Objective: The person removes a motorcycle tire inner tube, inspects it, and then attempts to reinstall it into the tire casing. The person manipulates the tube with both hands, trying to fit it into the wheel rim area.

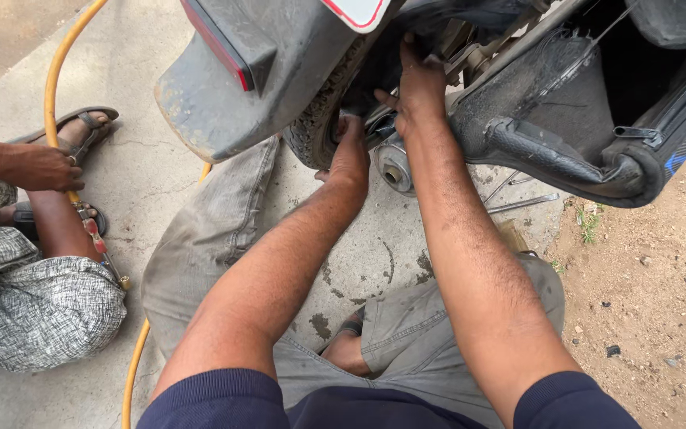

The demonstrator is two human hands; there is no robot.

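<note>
A dusty black scooter's rear end fills the top of the view, with its rear wheel (pixel 317 119) under the mudguard (pixel 224 95). My left hand (pixel 348 151) reaches in beside the tyre, its fingers curled on a part at the wheel hub. My right hand (pixel 418 87) is higher, fingers spread and pressed against the dark parts inside the wheel well. A shiny metal exhaust end (pixel 395 165) sits between my two wrists. What the left fingers grip is hidden.
Another person crouches at the left, a hand (pixel 41 167) on a yellow air hose (pixel 57 71) with a red-handled nozzle (pixel 97 242). Metal wrenches (pixel 522 202) lie on the concrete under the scooter. Bare dirt lies to the right.
</note>
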